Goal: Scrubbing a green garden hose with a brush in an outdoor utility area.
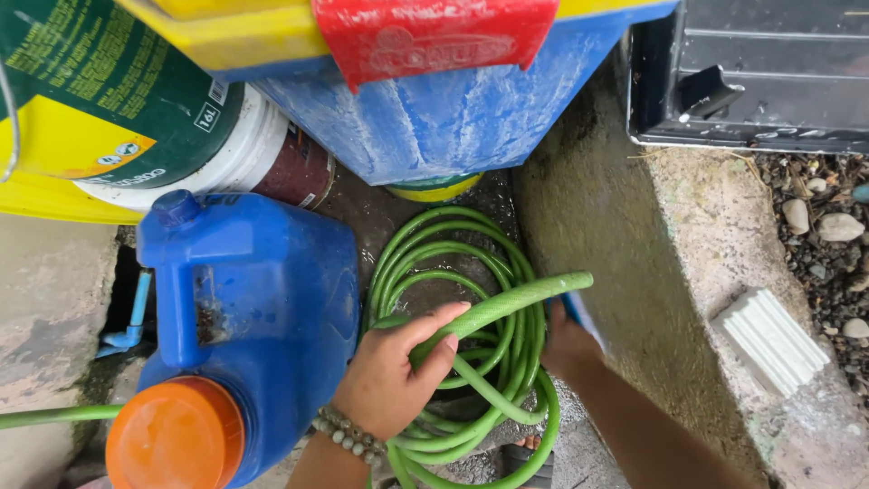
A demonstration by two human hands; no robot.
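The free end of the green hose (507, 303) is gripped in the closed left hand (389, 380) above its coil, while the right hand (566, 344), beyond it, is half hidden, its grip unclear; a steady pull seems required next.

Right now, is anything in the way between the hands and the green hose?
Nothing visible. The left hand already grips the green hose near its free end. The right hand sits beside the coil, partly hidden behind it, against the concrete ledge.
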